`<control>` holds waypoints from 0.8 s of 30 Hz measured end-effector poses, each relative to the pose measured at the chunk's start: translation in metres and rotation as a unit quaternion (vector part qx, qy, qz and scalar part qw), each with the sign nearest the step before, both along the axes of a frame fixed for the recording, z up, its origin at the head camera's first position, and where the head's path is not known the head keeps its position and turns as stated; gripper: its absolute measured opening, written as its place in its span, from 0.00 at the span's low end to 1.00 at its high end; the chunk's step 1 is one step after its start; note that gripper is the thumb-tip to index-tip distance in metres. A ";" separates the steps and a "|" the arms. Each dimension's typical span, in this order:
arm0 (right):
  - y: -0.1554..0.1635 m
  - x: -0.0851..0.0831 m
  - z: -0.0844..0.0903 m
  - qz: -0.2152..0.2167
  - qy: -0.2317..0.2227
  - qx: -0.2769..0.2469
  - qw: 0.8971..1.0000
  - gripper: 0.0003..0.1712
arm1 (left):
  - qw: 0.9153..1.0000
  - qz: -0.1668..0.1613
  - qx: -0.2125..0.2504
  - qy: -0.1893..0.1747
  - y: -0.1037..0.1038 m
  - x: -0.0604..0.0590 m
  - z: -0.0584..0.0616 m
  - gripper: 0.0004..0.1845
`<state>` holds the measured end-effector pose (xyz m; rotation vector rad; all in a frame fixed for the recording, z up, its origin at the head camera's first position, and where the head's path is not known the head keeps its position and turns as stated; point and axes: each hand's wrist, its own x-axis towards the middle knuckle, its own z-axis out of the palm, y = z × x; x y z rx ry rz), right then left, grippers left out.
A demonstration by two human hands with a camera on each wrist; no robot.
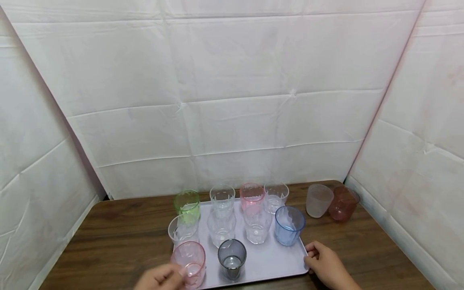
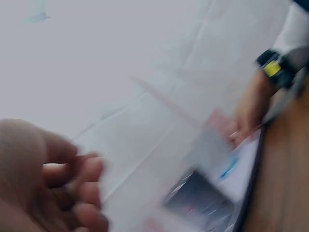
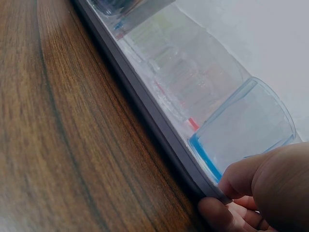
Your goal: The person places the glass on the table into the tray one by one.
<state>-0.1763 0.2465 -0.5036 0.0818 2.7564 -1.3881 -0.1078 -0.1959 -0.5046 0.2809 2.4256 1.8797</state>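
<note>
A pale tray (image 1: 272,264) carries several drinking glasses. My right hand (image 1: 325,262) pinches its right front corner; in the right wrist view the thumb (image 3: 246,176) lies on top and the fingers below the rim. My left hand (image 1: 161,278) is at the left front, overlapping the edge of a pink glass (image 1: 189,266). Loosely curled and blurred in the left wrist view, its fingers (image 2: 89,193) have nothing between them. A grey glass (image 1: 232,257) stands at the tray's front middle, and a blue glass (image 1: 289,225) stands nearest my right hand.
Clear glasses (image 1: 222,229), a green glass (image 1: 187,205) and another pink glass (image 1: 252,197) stand farther back. Off the tray to the right, a frosted cup (image 1: 319,201) and a dark red cup (image 1: 343,204) are on the wooden table (image 1: 108,241). White sheets (image 1: 232,121) enclose the table's back and sides.
</note>
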 end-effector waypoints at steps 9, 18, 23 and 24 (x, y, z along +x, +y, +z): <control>0.001 -0.001 -0.002 0.000 0.004 0.001 1.000 0.11 | 0.945 0.325 0.003 -0.036 -0.008 0.002 0.060 0.20; 0.000 0.001 -0.001 -0.004 0.003 -0.003 1.000 0.11 | 0.955 0.236 -0.170 -0.063 -0.002 -0.008 0.015 0.32; 0.001 0.000 0.000 -0.002 0.005 0.001 1.000 0.11 | 0.950 0.212 -0.229 -0.010 0.000 -0.011 0.008 0.28; 0.001 0.000 0.000 -0.001 0.006 0.004 1.000 0.11 | 0.945 0.212 -0.250 0.011 0.000 -0.011 0.005 0.25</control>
